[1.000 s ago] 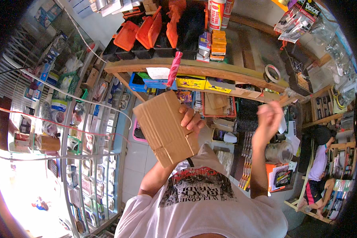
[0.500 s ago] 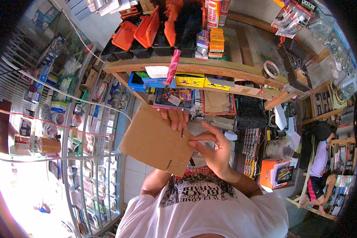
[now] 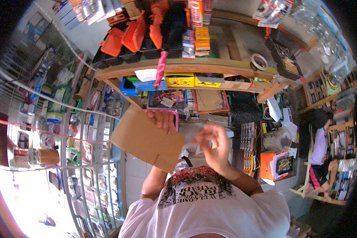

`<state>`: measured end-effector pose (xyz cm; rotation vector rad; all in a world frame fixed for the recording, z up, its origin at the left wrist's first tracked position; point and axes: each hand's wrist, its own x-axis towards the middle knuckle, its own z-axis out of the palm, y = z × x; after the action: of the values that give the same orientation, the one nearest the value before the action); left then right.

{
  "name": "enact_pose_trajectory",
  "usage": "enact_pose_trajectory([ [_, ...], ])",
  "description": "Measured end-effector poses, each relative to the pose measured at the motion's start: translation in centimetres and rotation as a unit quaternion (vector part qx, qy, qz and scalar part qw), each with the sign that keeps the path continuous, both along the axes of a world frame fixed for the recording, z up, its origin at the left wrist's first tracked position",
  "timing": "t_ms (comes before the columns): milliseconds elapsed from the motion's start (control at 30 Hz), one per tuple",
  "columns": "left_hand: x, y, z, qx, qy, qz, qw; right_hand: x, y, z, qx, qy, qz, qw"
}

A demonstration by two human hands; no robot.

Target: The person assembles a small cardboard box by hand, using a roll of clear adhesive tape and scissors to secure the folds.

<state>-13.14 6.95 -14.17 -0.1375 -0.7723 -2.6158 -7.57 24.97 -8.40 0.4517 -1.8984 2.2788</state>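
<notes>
A wooden shelf [image 3: 186, 65] ran across the top of the view, stacked with orange cases [image 3: 131, 35] and small boxes, with packets and cards hung below it. To the left stood a glass display case [image 3: 87, 158] full of small goods. On the far right another person [image 3: 319, 152] sat on a stool.

In the middle, the left hand [image 3: 162, 119] gripped the top edge of a flat brown cardboard box [image 3: 146, 139], holding it tilted in the air in front of the chest. The right hand [image 3: 214, 146] hung just beside the box's right edge, fingers curled narrow as if pinching something small; I could not tell what, if anything, it held.

Judging by the closed, flat box, opening or filling it looked hardly begun.
</notes>
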Motion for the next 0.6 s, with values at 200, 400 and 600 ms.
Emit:
enact_pose_trajectory([
  [200,-0.8,-1.5,2.1,0.118,0.183,-0.107,0.970,-8.8,10.5,-2.3,-0.162,-0.057,-0.222,0.960],
  [400,-2.9,-1.1,3.6,0.151,0.209,-0.167,0.952,-19.8,25.1,-4.0,-0.136,-0.002,-0.482,0.865],
  [600,-4.7,0.5,8.4,0.193,0.289,-0.208,0.914,-25.8,32.6,-9.8,-0.377,-0.085,-0.278,0.880],
])
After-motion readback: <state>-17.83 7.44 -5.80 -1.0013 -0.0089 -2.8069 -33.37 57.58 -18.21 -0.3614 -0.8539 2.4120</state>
